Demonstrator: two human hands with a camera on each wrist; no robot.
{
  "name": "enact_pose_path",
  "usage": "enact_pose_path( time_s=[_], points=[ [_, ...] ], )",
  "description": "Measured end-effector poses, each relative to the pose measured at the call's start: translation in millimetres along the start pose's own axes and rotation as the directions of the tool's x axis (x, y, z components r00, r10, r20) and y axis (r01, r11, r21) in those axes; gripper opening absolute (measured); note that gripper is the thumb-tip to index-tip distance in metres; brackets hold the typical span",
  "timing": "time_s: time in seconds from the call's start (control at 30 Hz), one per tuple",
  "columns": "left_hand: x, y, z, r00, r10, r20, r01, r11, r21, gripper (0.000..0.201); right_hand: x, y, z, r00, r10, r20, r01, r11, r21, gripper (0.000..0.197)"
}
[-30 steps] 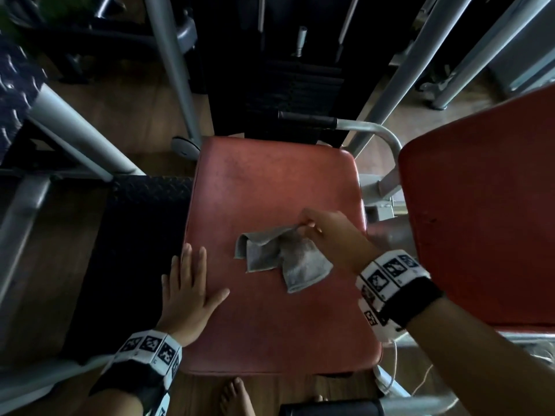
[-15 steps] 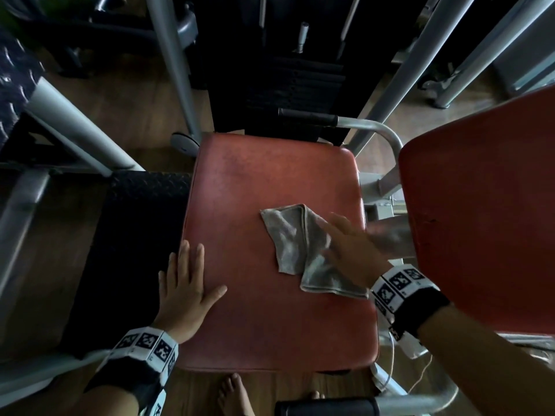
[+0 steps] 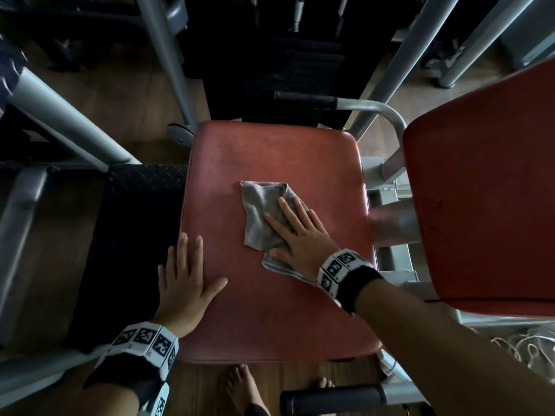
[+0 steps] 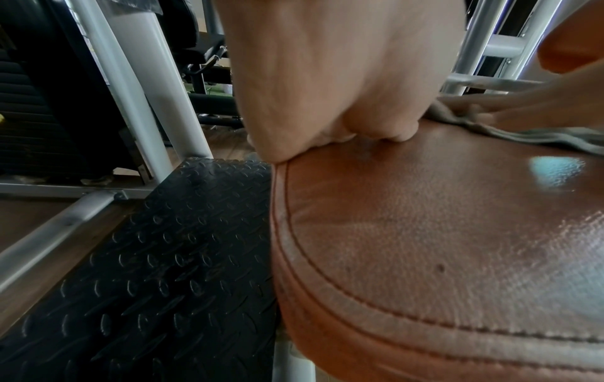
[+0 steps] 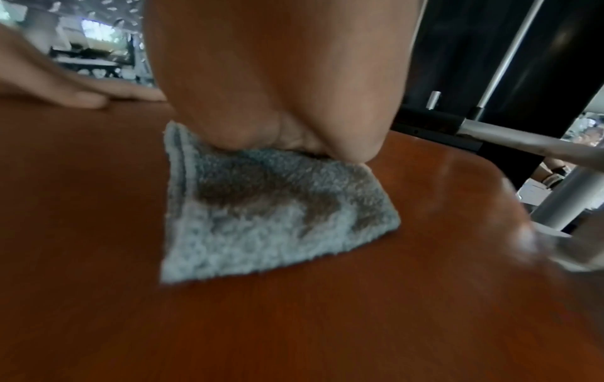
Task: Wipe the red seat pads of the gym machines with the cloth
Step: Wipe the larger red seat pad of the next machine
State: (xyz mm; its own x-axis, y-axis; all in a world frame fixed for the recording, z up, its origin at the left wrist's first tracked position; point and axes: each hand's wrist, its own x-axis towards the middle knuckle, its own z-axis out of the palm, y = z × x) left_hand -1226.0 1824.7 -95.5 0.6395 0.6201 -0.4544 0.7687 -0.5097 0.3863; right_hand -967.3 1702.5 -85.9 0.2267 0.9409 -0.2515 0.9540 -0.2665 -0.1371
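Head view: red seat pad fills the centre of the frame, flat, roughly square, stitched seam along its left edge in the left wrist view. Grey cloth lies crumpled on the pad, slightly right of centre and in the upper half of the pad

Right hand lies flat on the cloth, fingers straight and spread, pointing to upper left of frame; palm covers the lower right part of the cloth, and one corner of the cloth sticks out below the wrist. Nothing gripped, fingers pressing down only. Right wrist view: heel of the hand sits on the cloth, cloth shows darker patches, pad surface around it blurred

Left hand lies flat on the left edge of the same pad, lower left of centre, fingers straight and close together, thumb spread toward the right. It holds nothing. Left wrist view: palm presses on the pad edge just above the seam

The hands are apart, cloth between them and nearer the right one

Second red pad at right of frame, tilted, raised above the first. Black ribbed plate just left of the seat pad. Grey metal tubes in the upper part of the frame. Bare foot at bottom centre on a wooden floor
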Motion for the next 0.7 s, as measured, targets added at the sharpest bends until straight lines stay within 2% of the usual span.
enact_pose_path(
  time_s=[0.07, 0.17, 0.27, 0.37, 0.47, 0.53, 0.63, 0.7],
  points=[
    [0, -1, 0, 1.0, -0.002, 0.005, 0.002, 1.0, -0.005, 0.098, -22, 9, 2, 0.999, 0.053, 0.001, -0.053, 0.999, -0.01, 0.074],
    [0, 0, -1, 1.0, -0.008, 0.015, 0.008, 1.0, 0.003, 0.101, -63, 14, 2, 0.953, 0.302, 0.02, -0.302, 0.953, 0.022, 0.081],
    [0, 3, -4, 0.999, -0.023, 0.041, 0.023, 1.0, 0.003, 0.101, -89, 13, 2, 0.845, 0.503, 0.183, -0.525, 0.845, 0.104, 0.089],
    [0, 7, -6, 0.997, -0.045, 0.055, 0.045, 0.999, 0.004, 0.1, -92, 6, 8, 0.759, 0.59, 0.276, -0.626, 0.778, 0.058, 0.112],
    [1, 13, -10, 0.993, -0.09, 0.076, 0.086, 0.995, 0.053, 0.097, -97, -7, -1, 0.64, 0.717, 0.278, -0.741, 0.671, -0.024, 0.089],
    [-1, 19, -16, 0.987, -0.132, 0.094, 0.12, 0.984, 0.128, 0.094, -106, -11, -10, 0.624, 0.74, 0.253, -0.764, 0.645, 0.0, 0.085],
    [-5, 30, -37, 0.98, -0.153, 0.127, 0.123, 0.968, 0.218, 0.094, -125, -3, -13, 0.677, 0.698, 0.234, -0.727, 0.684, 0.06, 0.051],
    [-10, 31, -53, 0.975, -0.16, 0.157, 0.123, 0.967, 0.224, 0.084, -141, 9, -17, 0.711, 0.656, 0.253, -0.693, 0.714, 0.1, 0.056]
  ],
)
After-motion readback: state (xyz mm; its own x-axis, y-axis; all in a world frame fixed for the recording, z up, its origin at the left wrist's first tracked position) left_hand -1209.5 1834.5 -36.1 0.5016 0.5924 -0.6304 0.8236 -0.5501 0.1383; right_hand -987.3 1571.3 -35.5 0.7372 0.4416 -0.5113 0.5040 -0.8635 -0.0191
